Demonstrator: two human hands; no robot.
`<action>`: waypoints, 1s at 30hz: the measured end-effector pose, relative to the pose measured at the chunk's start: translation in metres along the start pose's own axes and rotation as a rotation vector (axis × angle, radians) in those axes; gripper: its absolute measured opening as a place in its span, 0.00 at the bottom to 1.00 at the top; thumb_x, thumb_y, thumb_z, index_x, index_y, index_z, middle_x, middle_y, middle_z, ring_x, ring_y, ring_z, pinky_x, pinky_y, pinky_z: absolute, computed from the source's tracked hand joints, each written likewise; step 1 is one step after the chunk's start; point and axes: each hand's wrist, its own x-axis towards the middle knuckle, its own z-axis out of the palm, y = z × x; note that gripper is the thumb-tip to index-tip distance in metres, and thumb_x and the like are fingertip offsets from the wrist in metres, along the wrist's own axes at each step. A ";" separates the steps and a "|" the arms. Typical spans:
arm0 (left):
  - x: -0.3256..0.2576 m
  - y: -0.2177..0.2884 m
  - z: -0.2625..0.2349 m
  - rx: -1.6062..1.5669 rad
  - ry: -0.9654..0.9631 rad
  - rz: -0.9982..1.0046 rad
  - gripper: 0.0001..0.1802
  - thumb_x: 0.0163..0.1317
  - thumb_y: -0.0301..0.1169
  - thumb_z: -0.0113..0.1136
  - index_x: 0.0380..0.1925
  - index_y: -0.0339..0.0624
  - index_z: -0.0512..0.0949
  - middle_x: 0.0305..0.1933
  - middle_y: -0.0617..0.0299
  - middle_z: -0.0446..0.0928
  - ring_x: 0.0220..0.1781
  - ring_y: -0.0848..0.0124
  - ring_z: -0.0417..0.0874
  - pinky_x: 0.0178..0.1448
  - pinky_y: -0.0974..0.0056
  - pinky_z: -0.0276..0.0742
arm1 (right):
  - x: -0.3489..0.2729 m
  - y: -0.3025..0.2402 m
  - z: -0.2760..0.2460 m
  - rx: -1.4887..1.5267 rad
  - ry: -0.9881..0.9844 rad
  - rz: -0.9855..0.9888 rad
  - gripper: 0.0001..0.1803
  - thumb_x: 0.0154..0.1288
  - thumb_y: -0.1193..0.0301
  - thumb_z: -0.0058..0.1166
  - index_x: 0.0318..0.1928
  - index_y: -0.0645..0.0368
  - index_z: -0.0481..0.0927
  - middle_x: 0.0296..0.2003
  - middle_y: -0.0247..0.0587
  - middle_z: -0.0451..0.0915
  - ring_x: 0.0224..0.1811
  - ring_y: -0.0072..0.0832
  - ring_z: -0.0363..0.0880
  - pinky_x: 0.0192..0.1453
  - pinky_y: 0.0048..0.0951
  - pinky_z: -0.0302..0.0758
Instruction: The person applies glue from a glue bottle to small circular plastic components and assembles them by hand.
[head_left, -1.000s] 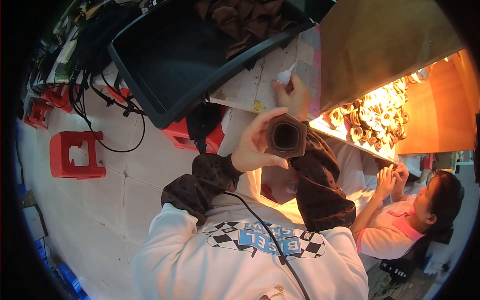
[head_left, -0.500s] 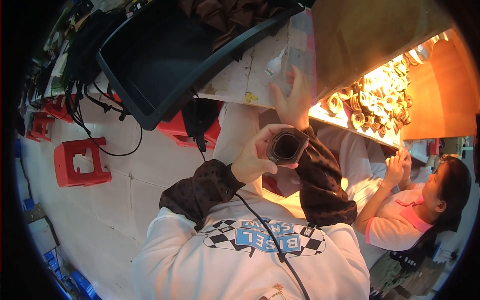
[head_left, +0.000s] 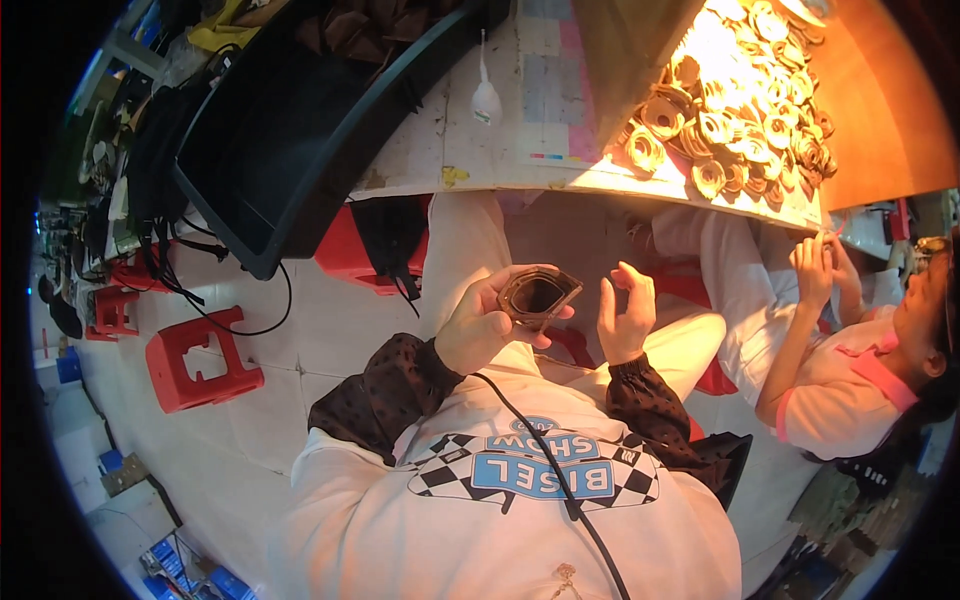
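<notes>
My left hand (head_left: 473, 330) is closed around a small dark brown hollow case piece (head_left: 540, 293), holding it above my lap with its opening turned up. The opening has a rounded outline with angled corners. To the right of it, apart from the piece, my right hand (head_left: 627, 312) is raised with fingers bent and spread, nothing visible in them. On the worktable (head_left: 420, 172) beyond my hands lies a small white squeeze bottle (head_left: 486, 102) with a long thin nozzle.
A large black tray (head_left: 235, 165) with folded brown pieces (head_left: 350, 35) overhangs the table's left side. Brightly lit brown rings (head_left: 740, 130) are heaped at the right. Another person (head_left: 845, 370) sits at my right. A red stool (head_left: 205, 365) stands on the floor; a black cable (head_left: 525, 420) crosses my chest.
My right hand has drawn back from the table near the bottle to beside the brown piece. My left hand still holds the piece, now tilted differently. The view has shifted.
</notes>
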 end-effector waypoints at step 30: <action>-0.006 0.020 0.011 0.405 0.231 -0.130 0.38 0.49 0.23 0.70 0.61 0.36 0.65 0.57 0.58 0.71 0.58 0.71 0.73 0.63 0.65 0.72 | -0.025 0.038 -0.010 -0.019 0.027 0.180 0.14 0.55 0.79 0.58 0.44 0.64 0.76 0.32 0.41 0.77 0.36 0.35 0.76 0.46 0.35 0.71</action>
